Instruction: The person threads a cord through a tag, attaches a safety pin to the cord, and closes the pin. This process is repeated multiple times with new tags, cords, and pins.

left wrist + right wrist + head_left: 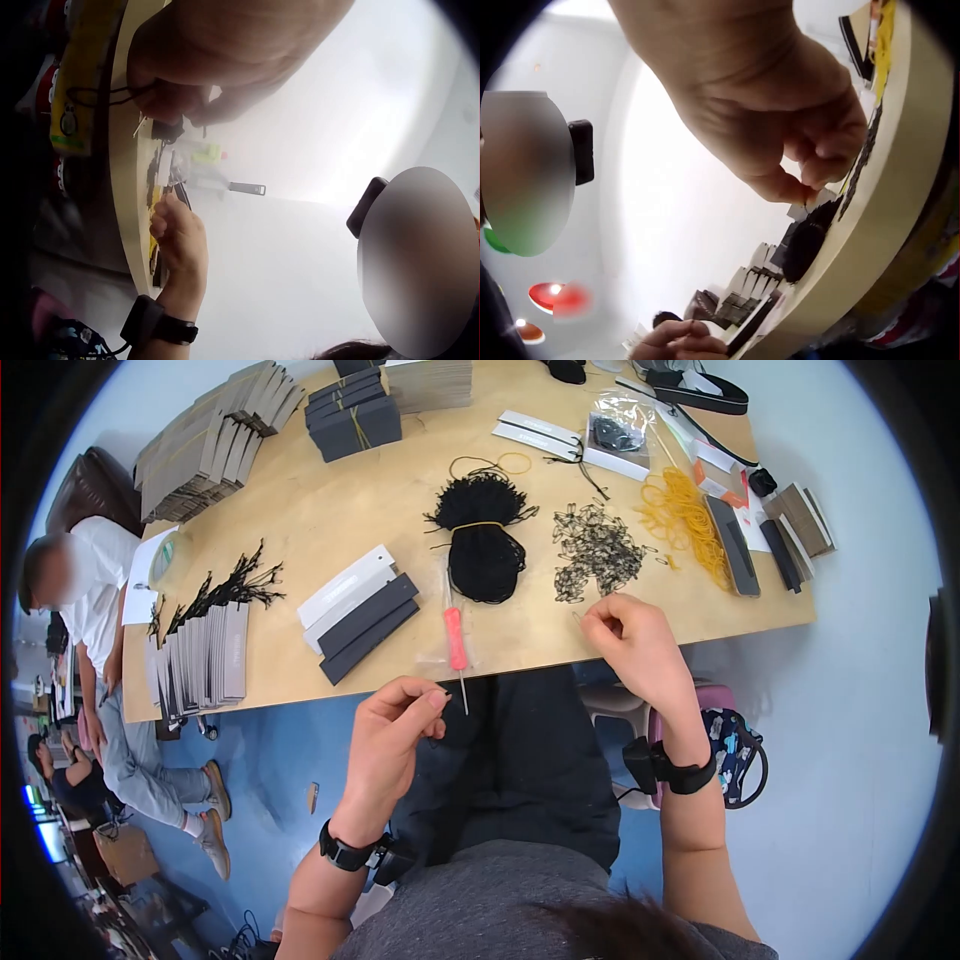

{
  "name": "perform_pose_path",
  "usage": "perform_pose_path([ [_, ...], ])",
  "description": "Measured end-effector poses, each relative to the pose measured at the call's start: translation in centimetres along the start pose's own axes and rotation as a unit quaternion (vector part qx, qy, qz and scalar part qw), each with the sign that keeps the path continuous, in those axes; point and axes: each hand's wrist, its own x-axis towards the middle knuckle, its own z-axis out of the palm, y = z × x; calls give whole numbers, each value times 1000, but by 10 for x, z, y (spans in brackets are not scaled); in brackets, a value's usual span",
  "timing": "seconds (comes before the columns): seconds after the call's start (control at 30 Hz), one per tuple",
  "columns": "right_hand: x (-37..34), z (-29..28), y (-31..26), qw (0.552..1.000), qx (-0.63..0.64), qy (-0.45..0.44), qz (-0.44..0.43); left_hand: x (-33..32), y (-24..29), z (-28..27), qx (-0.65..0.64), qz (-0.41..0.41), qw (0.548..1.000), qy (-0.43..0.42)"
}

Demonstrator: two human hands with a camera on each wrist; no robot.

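My left hand [395,725], in front of the table edge, pinches a black cord [112,96] between thumb and forefinger; its loop hangs free in the left wrist view. My right hand [635,645] is above the table's front edge, thumb and forefinger pinching a small thin wire pin [577,617]. Just beyond it lies a pile of small dark wire pins [598,550]. A bundle of black cords [486,560] tied with a yellow band sits to the left of the pile. Between the hands, a red-handled tool [456,640] points its thin metal shaft past the table edge.
White and dark tag strips [355,600] lie left of the tool, beside a row of grey tags [205,660] with black cords. Yellow rubber bands [685,520] and a phone [732,545] are at right. Stacked grey cards [205,450] stand at back left. A person [95,580] sits beyond the left end.
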Motion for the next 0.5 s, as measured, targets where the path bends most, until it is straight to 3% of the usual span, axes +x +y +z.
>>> perform_pose_path([
  [0.07, -5, 1, -17, 970, 187, -86, 133, 1, 1, 6, 6, -4, 1000, 9],
  [0.1, -7, 4, -25, 969, 189, -89, 130, 1, 2, 8, 11, -10, 1000, 12],
  [0.2, -16, 18, -50, 872, 418, -210, 142, 1, 2, 10, 4, -13, 1000, 10],
  [0.3, -21, 32, -67, 815, 488, -273, 149, 0, 2, 7, -1, -12, 1000, 1],
  [0.5, -22, 46, -71, 793, 511, -288, 166, -2, 0, 0, -8, -12, 1000, -4],
])
